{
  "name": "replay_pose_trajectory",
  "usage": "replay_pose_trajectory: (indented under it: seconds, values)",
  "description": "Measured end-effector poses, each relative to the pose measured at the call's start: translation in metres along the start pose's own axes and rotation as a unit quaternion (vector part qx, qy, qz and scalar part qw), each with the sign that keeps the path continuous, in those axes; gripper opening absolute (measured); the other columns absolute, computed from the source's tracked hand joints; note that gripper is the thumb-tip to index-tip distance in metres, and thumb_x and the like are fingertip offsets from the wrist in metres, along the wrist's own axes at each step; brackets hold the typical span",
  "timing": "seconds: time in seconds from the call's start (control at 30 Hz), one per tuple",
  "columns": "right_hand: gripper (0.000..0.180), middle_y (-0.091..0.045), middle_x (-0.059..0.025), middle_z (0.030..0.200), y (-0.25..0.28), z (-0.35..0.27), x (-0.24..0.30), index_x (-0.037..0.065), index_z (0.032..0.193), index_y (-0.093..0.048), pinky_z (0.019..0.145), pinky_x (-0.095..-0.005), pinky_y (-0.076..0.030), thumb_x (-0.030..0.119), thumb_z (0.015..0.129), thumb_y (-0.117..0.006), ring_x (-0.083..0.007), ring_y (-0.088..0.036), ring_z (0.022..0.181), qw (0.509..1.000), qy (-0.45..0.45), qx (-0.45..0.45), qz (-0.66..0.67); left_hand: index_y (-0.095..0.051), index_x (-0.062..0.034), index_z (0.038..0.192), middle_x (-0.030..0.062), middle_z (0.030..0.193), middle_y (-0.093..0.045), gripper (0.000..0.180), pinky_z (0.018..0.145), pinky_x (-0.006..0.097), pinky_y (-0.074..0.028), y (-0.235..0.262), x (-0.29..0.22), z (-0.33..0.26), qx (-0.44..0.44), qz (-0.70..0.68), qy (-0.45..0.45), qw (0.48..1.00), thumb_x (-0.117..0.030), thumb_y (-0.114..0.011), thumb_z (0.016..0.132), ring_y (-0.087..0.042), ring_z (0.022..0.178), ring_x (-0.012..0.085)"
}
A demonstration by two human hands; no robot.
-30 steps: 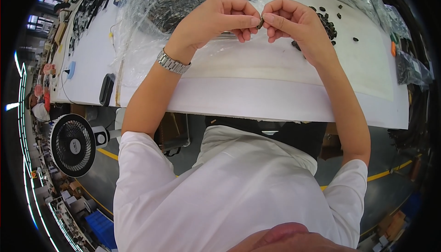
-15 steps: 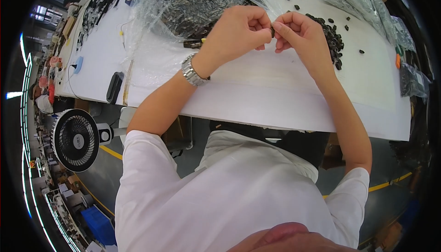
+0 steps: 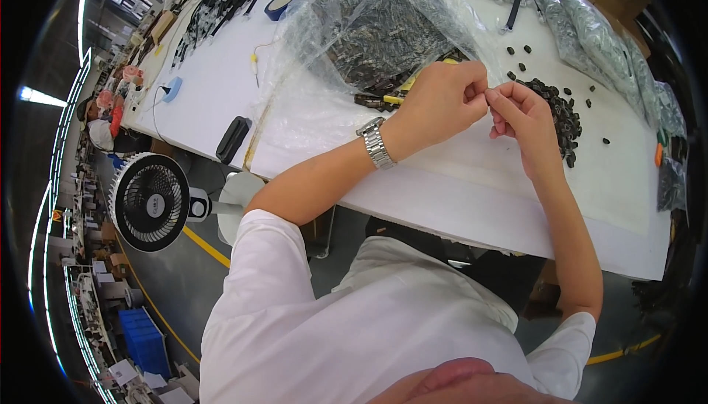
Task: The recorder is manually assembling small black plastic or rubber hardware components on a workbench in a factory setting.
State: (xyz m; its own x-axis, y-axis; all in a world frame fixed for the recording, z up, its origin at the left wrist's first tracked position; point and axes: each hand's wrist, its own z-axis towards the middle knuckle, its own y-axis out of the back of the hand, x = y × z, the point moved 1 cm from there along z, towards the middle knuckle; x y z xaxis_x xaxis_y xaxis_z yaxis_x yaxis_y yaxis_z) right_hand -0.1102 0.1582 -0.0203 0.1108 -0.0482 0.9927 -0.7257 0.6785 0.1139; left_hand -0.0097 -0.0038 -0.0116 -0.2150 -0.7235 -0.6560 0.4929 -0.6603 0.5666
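My left hand (image 3: 446, 102), with a metal-band watch (image 3: 377, 144) on its wrist, is closed with thumb and fingers pinched. My right hand (image 3: 525, 114) is pinched too, its fingertips meeting those of the left above the white table. Whatever sits between the fingertips is too small and covered to make out. Just right of my right hand lies a pile of small black pieces (image 3: 564, 120). Behind my left hand is a large clear plastic bag (image 3: 383, 32) full of small dark parts, with a yellow-and-dark object (image 3: 392, 99) at its near edge.
Black straps (image 3: 228, 6) lie at the far left, near a roll of blue tape (image 3: 281, 6). A black oblong case (image 3: 234, 139) rests by the front edge. Filled plastic bags (image 3: 590, 50) line the right side. A fan (image 3: 151, 201) stands left of the table.
The whole view has shifted, so table and hands appear lower and further right, and more of the far table shows. The hands stay together; a small black piece showed between the fingertips earlier.
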Motion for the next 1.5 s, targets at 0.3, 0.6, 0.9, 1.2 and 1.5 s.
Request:
replay_pose_trajectory:
  seconds: [0.3, 0.6, 0.9, 1.2, 1.5]
  values:
    - [0.027, -0.072, -0.0068, 0.110, -0.002, -0.003, -0.012, 0.003, 0.117, -0.069, 0.092, -0.0360, -0.059, 0.028, 0.109, -0.062, -0.0161, -0.069, 0.101, 0.949, -0.110, 0.067, 0.287, -0.061, -0.0064, 0.089, 0.0079, 0.077, -0.065, 0.010, 0.060, 0.043, -0.053, -0.008, -0.005, -0.008, -0.043, 0.192, -0.166, 0.966, -0.009, -0.070, 0.085, -0.068, 0.071, 0.0299]
    - [0.027, -0.072, -0.0095, 0.112, 0.000, -0.004, -0.014, 0.000, 0.119, -0.067, 0.100, -0.0388, -0.058, 0.025, 0.110, -0.060, -0.0180, -0.070, 0.106, 0.946, -0.109, 0.118, 0.281, -0.060, -0.0077, 0.086, 0.0069, 0.073, -0.064, 0.009, 0.058, 0.040, -0.053, -0.005, -0.007, -0.008, -0.034, 0.238, -0.182, 0.953, -0.010, -0.069, 0.083, -0.068, 0.069, 0.0260]
    - [0.019, -0.073, -0.0084, 0.107, 0.004, -0.001, -0.014, -0.002, 0.116, -0.065, 0.099, -0.0355, -0.060, 0.015, 0.107, -0.065, -0.0172, -0.073, 0.102, 0.970, -0.043, 0.093, 0.221, -0.061, -0.0074, 0.084, 0.0086, 0.077, -0.069, 0.011, 0.058, 0.041, -0.053, -0.004, -0.009, -0.005, -0.052, 0.207, -0.151, 0.965, -0.012, -0.071, 0.085, -0.069, 0.068, 0.0283]
    - [0.016, -0.076, -0.0141, 0.099, 0.012, -0.004, 0.014, -0.004, 0.109, -0.065, 0.089, -0.0357, -0.065, 0.011, 0.103, -0.066, -0.0207, -0.077, 0.088, 0.982, -0.031, 0.125, 0.141, -0.072, 0.0037, 0.100, 0.0074, 0.084, -0.074, 0.018, 0.062, 0.025, -0.057, 0.024, 0.012, 0.010, 0.197, -0.324, 0.158, 0.912, -0.013, -0.075, 0.096, -0.071, 0.067, 0.0129]
    - [0.008, -0.076, -0.0130, 0.091, 0.009, -0.012, 0.020, -0.003, 0.103, -0.063, 0.080, -0.0329, -0.064, 0.005, 0.103, -0.064, -0.0184, -0.077, 0.083, 0.994, -0.002, 0.101, 0.051, -0.071, 0.0022, 0.095, 0.0065, 0.081, -0.072, 0.014, 0.060, 0.026, -0.057, 0.015, 0.014, 0.006, 0.228, -0.404, 0.167, 0.870, -0.011, -0.076, 0.096, -0.070, 0.065, 0.0137]
